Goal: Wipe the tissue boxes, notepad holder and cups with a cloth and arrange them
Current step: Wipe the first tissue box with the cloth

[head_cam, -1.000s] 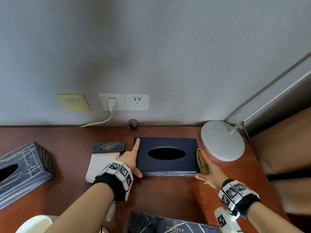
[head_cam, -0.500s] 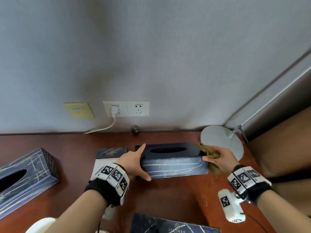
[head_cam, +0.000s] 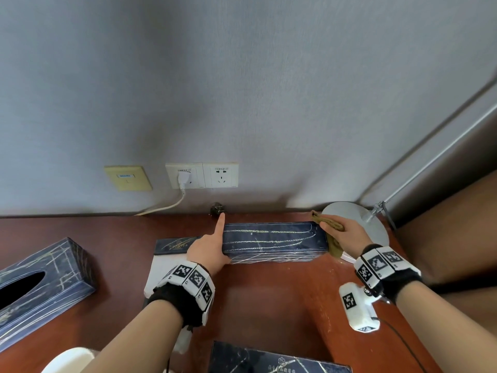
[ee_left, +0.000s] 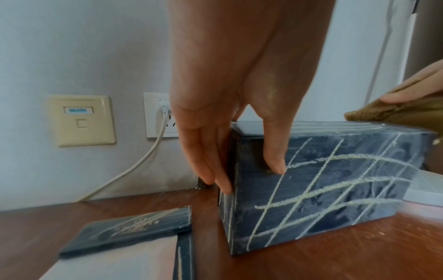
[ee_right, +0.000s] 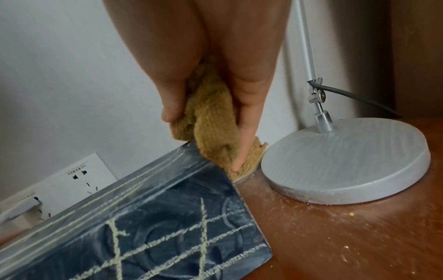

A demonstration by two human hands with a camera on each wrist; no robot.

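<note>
A dark blue tissue box with gold lines stands tipped on its long side at the back of the desk, its opening out of sight. My left hand braces its left end: straight fingers lie flat along the end and the thumb presses the near face. My right hand grips a tan cloth and presses it on the box's right end at the top corner. The right wrist view shows the cloth bunched between thumb and fingers against the box.
The notepad holder with white paper lies just left of the box. A second tissue box sits far left, a third at the near edge, and a white cup bottom left. A grey lamp base stands close right. A corded plug hangs on the wall.
The tissue box lay flat with its opening up; it has been tipped onto its long side. My right hand has lifted the cloth from the box's lower right end to its top corner.
</note>
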